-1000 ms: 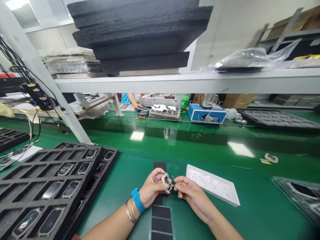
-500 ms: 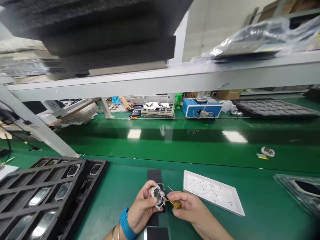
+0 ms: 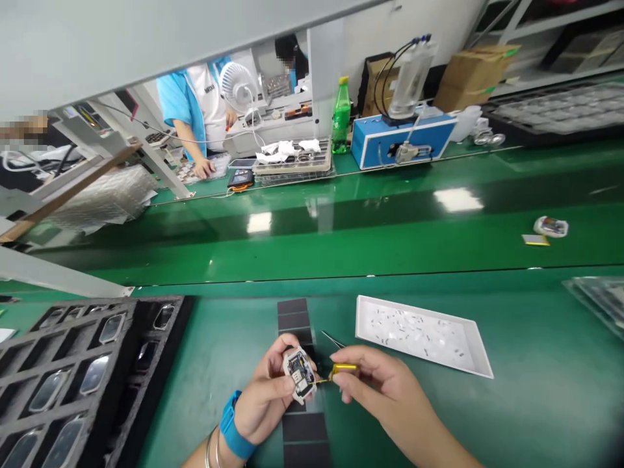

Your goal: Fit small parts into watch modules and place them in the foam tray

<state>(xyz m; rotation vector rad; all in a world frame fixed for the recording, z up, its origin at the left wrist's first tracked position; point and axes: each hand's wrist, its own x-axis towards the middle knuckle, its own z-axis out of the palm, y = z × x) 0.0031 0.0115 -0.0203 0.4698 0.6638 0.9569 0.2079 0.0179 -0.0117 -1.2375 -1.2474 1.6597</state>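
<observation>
My left hand (image 3: 273,374) wraps round a white smartwatch case (image 3: 299,372), its inside with black and white circuit parts facing up. Between the thumb and fingers of my right hand (image 3: 368,377) is a small yellow battery (image 3: 344,368), just right of the case. A thin lead runs from the battery to the case's edge. Thin metal tips, seemingly tweezers (image 3: 332,338), stick out past my right fingers; their rear part is hidden by the hand. Under both hands lies a strip of black rectangles (image 3: 305,427).
To the right lies a white tray (image 3: 482,354) of tiny parts. Black foam trays (image 3: 146,364) with watch screens fill the left. Another watch case (image 3: 550,226) and battery (image 3: 535,240) lie beyond. A co-worker (image 3: 195,110) stands behind a blue machine's (image 3: 404,140) row.
My view has shifted and tilted, bringing the far bench and a co-worker into sight. The case's inside now faces me more, and the battery has turned in my right fingers.
</observation>
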